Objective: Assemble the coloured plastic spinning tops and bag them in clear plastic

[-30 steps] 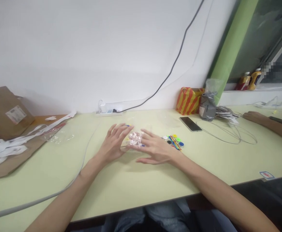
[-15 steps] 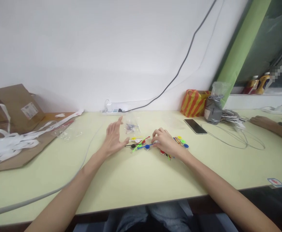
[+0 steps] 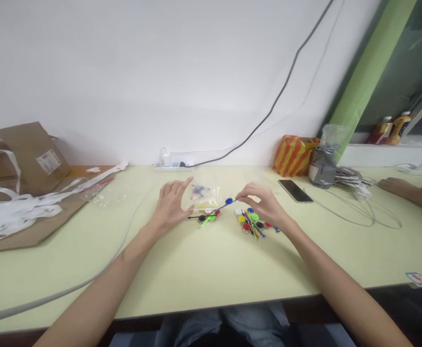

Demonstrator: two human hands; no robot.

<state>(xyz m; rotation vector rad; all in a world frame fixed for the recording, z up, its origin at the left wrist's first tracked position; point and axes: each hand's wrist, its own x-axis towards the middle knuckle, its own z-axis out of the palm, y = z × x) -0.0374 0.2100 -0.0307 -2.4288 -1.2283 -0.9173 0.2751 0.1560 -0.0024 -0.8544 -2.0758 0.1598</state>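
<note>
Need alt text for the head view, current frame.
A person's right hand pinches a blue piece by its thin end at a pale table, near loose coloured pieces. The open left hand is beside a clear plastic bag; a phone lies to the right.

Pinching a blue disc piece (image 3: pixel 228 201) by its thin end in the right grip (image 3: pixel 259 198), over the table (image 3: pixel 196 270). Curving the left grip (image 3: pixel 171 205), with thumb and fingers apart, beside a clear bag (image 3: pixel 208 194) and a black arrow (image 3: pixel 202 219). Having coloured discs and sticks (image 3: pixel 254 223) heaped near the right grip.
</note>
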